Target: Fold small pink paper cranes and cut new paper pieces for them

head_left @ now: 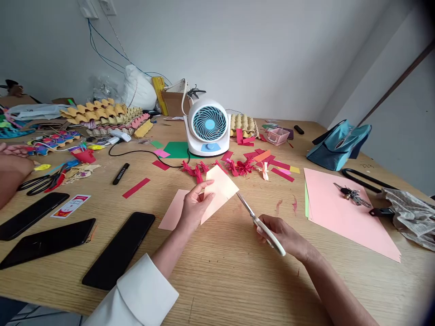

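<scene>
My left hand [197,203] pinches a pale peach sheet of paper [220,192] between thumb and fingers, above the table. White-handled scissors [268,233] are gripped in my right hand [280,233], with their blades pointing up and left. The blade tips are at the paper's right corner; I cannot tell whether they have cut into it. Beneath my left hand lies a pink piece of paper [174,210]. Just beyond the held sheet are fringed red paper pieces [243,167] and a fringed peach one [264,171].
A white fan [209,127] stands at the back. Phones [120,249] lie at front left, near black-and-red scissors [44,181] and another person's arm [13,174]. To the right are pink sheets [340,213] with keys [353,195] on top and a blue bag [340,145].
</scene>
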### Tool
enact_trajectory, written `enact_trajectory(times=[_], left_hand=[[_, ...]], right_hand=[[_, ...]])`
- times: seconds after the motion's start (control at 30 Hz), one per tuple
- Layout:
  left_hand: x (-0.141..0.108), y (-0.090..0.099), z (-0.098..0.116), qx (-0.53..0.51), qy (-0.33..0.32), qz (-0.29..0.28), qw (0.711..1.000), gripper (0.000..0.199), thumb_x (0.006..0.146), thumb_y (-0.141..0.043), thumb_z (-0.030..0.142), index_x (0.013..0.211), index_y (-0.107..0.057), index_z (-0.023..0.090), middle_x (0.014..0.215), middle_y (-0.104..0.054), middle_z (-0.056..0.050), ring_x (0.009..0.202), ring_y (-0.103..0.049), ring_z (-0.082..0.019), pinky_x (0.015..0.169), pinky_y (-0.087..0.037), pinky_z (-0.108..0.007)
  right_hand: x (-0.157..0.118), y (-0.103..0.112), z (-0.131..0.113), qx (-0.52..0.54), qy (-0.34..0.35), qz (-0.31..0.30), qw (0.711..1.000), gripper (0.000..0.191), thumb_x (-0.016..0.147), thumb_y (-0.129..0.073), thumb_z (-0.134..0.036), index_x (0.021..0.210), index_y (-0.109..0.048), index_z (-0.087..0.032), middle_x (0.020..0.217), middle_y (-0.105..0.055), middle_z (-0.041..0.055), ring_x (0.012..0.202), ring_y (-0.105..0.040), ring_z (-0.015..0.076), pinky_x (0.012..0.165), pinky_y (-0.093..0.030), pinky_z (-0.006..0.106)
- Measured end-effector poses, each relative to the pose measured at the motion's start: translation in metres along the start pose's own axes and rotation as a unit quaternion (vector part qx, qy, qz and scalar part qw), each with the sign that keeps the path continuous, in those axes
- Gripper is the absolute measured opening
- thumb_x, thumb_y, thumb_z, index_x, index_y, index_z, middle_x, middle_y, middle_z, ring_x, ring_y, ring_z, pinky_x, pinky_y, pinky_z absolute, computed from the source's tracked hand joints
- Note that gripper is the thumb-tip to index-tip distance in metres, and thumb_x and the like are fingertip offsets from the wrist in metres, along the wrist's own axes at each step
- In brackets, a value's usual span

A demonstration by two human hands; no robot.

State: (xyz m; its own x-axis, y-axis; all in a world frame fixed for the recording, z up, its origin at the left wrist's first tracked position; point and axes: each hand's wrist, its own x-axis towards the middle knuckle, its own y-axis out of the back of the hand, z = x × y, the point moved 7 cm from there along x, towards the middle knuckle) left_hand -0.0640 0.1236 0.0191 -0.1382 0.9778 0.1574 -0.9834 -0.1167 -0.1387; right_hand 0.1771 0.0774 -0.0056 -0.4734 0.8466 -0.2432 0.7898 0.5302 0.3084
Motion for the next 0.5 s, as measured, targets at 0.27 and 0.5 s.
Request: enact_trajectory(times=[0.27, 0.5], left_hand=[[-0.004, -0.003, 0.008, 0.016, -0.004, -0.002, 1.000, 0.051, 0.072, -0.076, 0.027, 0.121, -0.065, 0.020, 0.084, -0.071, -0.001, 0.072, -0.063, -0.015, 0.066, -0.046, -0.023], [-0.008, -0.012, 0.005, 0.052, -0.019, -0.028, 0.998, 0.049, 0.074, -0.076, 0.026, 0.121, -0.066, 0.020, 0.097, -0.072, -0.003, 0.075, -0.062, -0.014, 0.069, -0.047, -0.023]], right_hand=[[-0.006, -0.013, -0.011, 0.025, -0.016, -0.049, 0.998, 0.051, 0.082, -0.058, -0.068, 0.082, -0.052, -0.017, 0.073, -0.056, 0.0015, 0.064, -0.055, 0.0129, 0.055, -0.039, 0.025], [-0.004, -0.022, -0.004, 0.061, -0.035, -0.058, 0.996, 0.053, 0.079, -0.061, -0.070, 0.081, -0.052, -0.017, 0.071, -0.058, 0.0010, 0.060, -0.057, 0.0128, 0.054, -0.040, 0.025]])
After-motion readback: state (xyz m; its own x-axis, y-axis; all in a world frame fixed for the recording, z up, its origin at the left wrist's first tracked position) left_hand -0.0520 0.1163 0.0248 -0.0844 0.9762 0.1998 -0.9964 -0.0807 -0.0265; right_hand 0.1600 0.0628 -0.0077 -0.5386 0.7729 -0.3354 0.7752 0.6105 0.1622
